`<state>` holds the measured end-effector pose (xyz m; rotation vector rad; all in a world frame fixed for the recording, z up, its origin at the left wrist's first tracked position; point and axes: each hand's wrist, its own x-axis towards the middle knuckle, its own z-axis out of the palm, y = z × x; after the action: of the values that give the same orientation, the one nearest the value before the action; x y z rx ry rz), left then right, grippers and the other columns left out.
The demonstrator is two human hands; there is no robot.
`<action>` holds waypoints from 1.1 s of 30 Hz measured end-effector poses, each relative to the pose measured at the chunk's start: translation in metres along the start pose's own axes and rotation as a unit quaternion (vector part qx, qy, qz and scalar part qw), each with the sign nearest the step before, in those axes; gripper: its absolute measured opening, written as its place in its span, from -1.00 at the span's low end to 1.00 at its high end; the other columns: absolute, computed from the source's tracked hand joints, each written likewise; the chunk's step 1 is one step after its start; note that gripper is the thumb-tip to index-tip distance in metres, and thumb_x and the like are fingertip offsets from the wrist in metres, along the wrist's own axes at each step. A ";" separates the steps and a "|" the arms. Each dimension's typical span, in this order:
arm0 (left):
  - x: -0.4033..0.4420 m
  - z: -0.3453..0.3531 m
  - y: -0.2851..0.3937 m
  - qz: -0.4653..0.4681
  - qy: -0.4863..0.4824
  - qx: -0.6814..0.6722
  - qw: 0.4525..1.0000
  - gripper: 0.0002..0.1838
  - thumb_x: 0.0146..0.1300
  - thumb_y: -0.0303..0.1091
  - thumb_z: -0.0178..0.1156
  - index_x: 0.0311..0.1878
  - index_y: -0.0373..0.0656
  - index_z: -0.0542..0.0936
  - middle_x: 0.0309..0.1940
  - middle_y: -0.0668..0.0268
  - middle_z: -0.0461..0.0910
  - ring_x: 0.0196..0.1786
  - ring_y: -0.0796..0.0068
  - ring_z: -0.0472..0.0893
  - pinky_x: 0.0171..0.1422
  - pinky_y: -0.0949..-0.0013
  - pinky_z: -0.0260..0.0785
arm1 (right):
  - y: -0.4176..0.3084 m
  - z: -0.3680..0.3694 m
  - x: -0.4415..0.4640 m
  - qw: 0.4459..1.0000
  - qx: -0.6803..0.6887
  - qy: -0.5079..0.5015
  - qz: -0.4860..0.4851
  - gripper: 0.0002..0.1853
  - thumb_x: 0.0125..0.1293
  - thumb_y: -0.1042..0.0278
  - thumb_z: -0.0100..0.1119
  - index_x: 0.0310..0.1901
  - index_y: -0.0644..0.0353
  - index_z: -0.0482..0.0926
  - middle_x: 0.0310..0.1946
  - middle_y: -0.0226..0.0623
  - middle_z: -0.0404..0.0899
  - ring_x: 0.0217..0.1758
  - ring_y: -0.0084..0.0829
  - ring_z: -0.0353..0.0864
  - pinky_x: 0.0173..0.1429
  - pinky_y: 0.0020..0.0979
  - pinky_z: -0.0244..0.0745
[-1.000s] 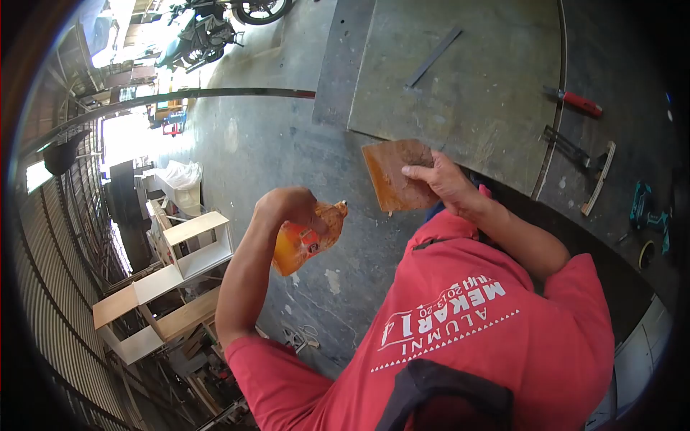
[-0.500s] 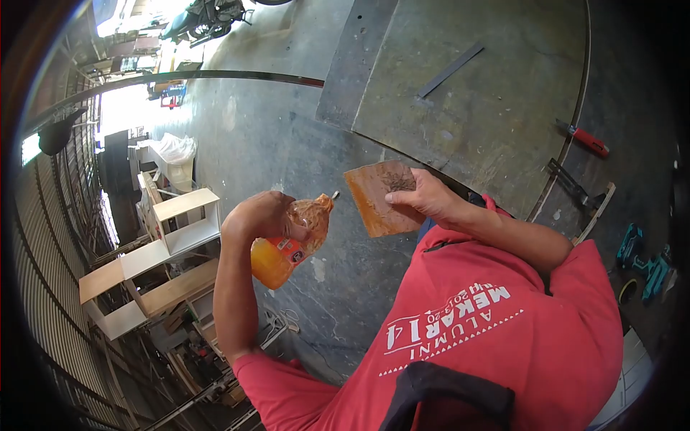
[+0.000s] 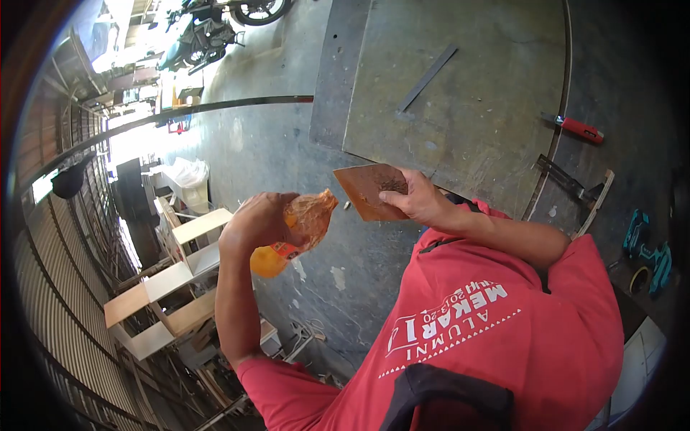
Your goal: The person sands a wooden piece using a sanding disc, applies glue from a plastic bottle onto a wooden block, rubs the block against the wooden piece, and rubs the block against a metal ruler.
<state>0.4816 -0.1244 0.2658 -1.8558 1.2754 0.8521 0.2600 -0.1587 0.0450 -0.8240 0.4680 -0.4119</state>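
My left hand [image 3: 260,221] is wrapped round a crumpled clear plastic bottle [image 3: 310,220] with orange contents and a red label. The bottle tilts, its narrow end pointing up and right toward a thin brown board [image 3: 363,188], with a small gap between them. That board is in my right hand [image 3: 424,200], thumb on its face and the other fingers hidden behind it. A dark rough patch marks the board near the thumb, and its lower left part looks orange and wet.
A flat metal strip [image 3: 429,77] lies on the large greenish panel [image 3: 496,72]. To the right are a red-handled tool [image 3: 581,130], a dark clamp [image 3: 568,178] and teal power tools [image 3: 650,255]. White and wood shelving [image 3: 169,280] stands at left; a motorcycle [image 3: 198,39] is at top left.
The bottle has tipped further, with less of its orange body showing below my left hand. The board has moved left and appears at a flatter angle. The camera view has also shifted.
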 end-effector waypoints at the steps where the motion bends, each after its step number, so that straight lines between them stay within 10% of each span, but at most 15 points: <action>1: -0.003 -0.003 0.002 0.028 0.048 -0.017 0.998 -0.24 -0.19 -0.10 0.60 0.20 -0.09 0.71 -0.14 0.07 0.77 -0.02 0.02 0.75 0.19 0.07 0.55 | 0.001 0.001 -0.001 0.999 -0.011 0.011 -0.049 -0.67 0.43 0.53 0.21 0.19 0.39 0.57 0.02 -0.26 0.73 0.05 -0.53 0.64 0.21 -0.36 0.52; 33: -0.046 -0.012 0.011 -0.012 0.102 -0.062 0.993 -0.07 -0.27 -0.23 0.65 0.35 -0.10 0.61 -0.02 0.10 0.71 0.03 0.05 0.70 0.27 0.11 0.50 | -0.015 0.009 -0.008 0.966 -0.115 -0.003 -0.234 -0.62 0.36 0.76 0.15 0.15 0.20 0.68 0.01 -0.18 0.74 0.09 -0.29 0.75 0.13 -0.30 0.62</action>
<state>0.4592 -0.1152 0.3084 -2.0975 1.3474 0.7594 0.2557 -0.1583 0.0639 -1.1650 0.3149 -0.8013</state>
